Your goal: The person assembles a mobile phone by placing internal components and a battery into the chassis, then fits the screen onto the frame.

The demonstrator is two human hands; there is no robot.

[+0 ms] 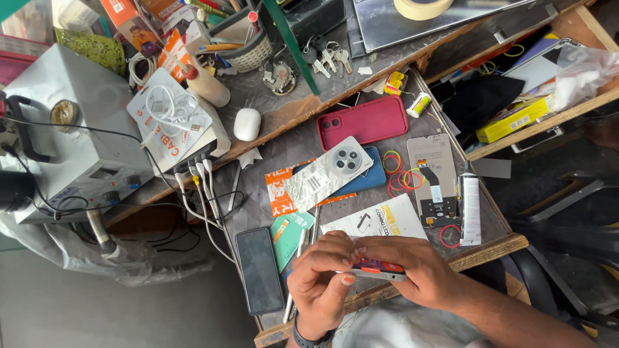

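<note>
My left hand (321,283) and my right hand (416,274) both grip a slim phone (380,269) edge-on, just above the front edge of the workbench (490,248). The left thumb rests on the phone's near edge. My left wrist carries a dark band. Right behind my hands lies a white printed card (380,220). A black phone (259,270) lies flat to the left of my left hand.
Further back lie a silver phone back with a round camera module (335,171), a red phone case (364,121), coloured rubber bands (400,178), a loose display panel (433,174) and a white tube (470,209). A white power unit (71,129) and a cabled charger (174,119) stand at the left.
</note>
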